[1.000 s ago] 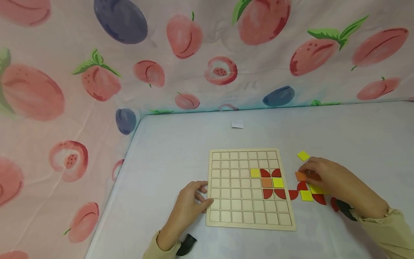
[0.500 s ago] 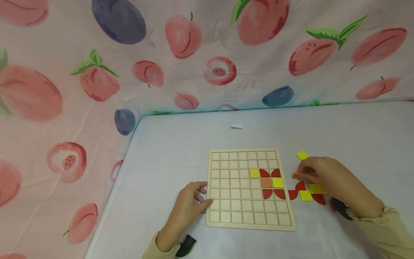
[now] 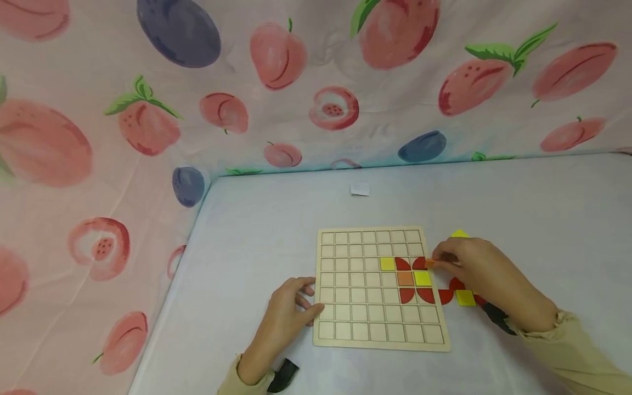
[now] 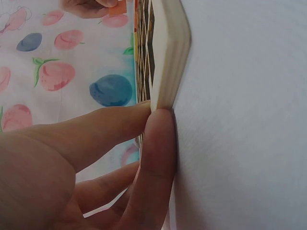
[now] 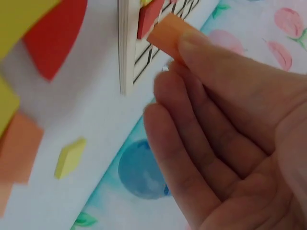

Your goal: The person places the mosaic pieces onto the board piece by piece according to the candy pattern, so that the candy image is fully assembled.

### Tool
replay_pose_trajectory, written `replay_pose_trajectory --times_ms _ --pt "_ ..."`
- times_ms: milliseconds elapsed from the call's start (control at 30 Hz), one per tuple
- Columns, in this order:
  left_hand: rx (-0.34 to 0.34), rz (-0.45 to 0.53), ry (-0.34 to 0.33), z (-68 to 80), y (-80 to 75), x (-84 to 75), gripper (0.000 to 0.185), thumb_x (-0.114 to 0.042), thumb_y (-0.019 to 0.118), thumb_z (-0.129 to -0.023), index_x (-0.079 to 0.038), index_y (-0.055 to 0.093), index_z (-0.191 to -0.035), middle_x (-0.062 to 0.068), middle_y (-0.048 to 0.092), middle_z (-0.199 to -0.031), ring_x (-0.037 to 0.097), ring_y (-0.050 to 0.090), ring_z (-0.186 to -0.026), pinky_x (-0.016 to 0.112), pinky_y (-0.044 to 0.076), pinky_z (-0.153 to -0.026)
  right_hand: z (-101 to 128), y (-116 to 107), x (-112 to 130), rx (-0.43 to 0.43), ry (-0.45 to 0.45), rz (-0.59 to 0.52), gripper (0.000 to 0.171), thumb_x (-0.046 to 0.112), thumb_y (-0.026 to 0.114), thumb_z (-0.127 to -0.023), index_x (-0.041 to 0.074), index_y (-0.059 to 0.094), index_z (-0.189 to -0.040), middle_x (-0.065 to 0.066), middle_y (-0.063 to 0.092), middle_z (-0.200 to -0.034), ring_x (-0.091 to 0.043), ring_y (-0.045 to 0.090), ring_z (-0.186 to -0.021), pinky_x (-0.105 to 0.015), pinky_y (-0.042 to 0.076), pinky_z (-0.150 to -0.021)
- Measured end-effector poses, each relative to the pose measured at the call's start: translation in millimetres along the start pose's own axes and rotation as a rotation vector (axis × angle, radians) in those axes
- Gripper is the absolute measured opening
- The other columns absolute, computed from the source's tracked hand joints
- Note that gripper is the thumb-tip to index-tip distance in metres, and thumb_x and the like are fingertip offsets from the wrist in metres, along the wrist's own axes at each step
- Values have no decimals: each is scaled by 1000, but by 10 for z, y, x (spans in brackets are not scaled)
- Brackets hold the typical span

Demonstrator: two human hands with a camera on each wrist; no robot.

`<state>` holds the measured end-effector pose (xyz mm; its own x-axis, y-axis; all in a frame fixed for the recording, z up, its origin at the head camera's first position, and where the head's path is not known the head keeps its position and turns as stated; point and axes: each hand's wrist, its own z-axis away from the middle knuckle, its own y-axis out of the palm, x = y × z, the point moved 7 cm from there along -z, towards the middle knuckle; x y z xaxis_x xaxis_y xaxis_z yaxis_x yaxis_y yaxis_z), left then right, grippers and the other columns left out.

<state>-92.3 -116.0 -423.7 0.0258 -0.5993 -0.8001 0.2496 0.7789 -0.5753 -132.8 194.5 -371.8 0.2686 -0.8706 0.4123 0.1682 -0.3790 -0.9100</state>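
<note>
A wooden grid board (image 3: 367, 323) lies on the pale table, with yellow squares (image 3: 387, 264), red quarter rounds (image 3: 407, 295) and an orange square (image 3: 406, 278) set in its right half. My right hand (image 3: 438, 262) pinches an orange square tile (image 3: 429, 263) at the board's right edge, beside the upper red pieces. In the right wrist view the orange tile (image 5: 168, 38) sits between thumb and fingertips, just off the board's side (image 5: 125, 48). My left hand (image 3: 308, 304) rests against the board's left edge, and its thumb and finger (image 4: 158, 143) press that edge (image 4: 168, 57).
Loose pieces lie right of the board: a red one (image 3: 446, 296), a yellow square (image 3: 466, 298) and another yellow tile (image 3: 459, 234) behind my right hand. A small white scrap (image 3: 360, 189) sits farther back. Fruit-print cloth walls (image 3: 148, 120) close the left and back.
My right hand lifted the orange tile from the loose pile and carried it left to the board's right edge. The left hand stayed put.
</note>
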Motion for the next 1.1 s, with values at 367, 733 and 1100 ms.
replay_pose_trajectory --times_ms 367,733,1100 --pt "-4 6 -3 6 -4 -8 50 -2 79 -80 5 61 -126 7 60 -100 8 62 -73 19 56 -52 -38 48 266 -44 -77 -49 13 14 83 -78 11 74 -86 5 67 -80 -8 55 -70 -23 52 -59" --pt "-8 -2 8 -1 -1 -9 49 -2 79 -80 4 61 -125 6 60 -100 8 61 -73 20 56 -52 -106 138 455 -41 -136 -34 12 18 82 -80 13 73 -85 7 67 -81 -6 55 -71 -27 54 -64" --pt "-1 13 -4 4 4 -4 49 -2 79 -80 4 61 -125 7 60 -100 10 61 -75 19 56 -53 -144 291 535 36 -136 -76 9 21 79 -84 14 73 -87 8 67 -82 -8 57 -74 -29 56 -68"
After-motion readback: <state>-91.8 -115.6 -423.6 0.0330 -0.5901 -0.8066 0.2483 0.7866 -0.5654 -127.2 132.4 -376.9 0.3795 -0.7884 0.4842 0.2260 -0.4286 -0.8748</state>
